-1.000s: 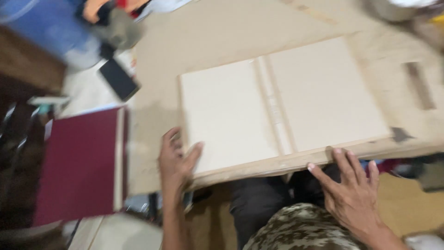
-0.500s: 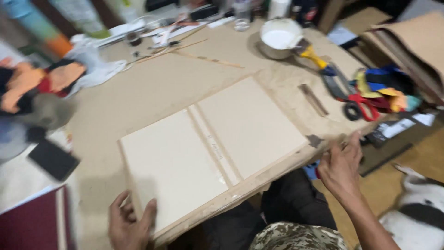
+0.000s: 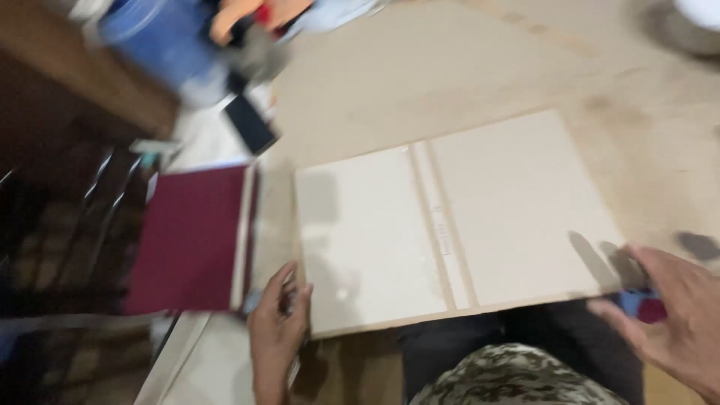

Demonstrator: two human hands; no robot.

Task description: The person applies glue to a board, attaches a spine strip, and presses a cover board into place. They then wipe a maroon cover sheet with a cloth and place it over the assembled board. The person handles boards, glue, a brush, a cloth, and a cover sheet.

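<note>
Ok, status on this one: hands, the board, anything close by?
Left hand at the near-left corner of the pale board, grip blurred. Right hand at the near-right edge, fingers spread. Maroon book lies just left, apart from the board.
</note>
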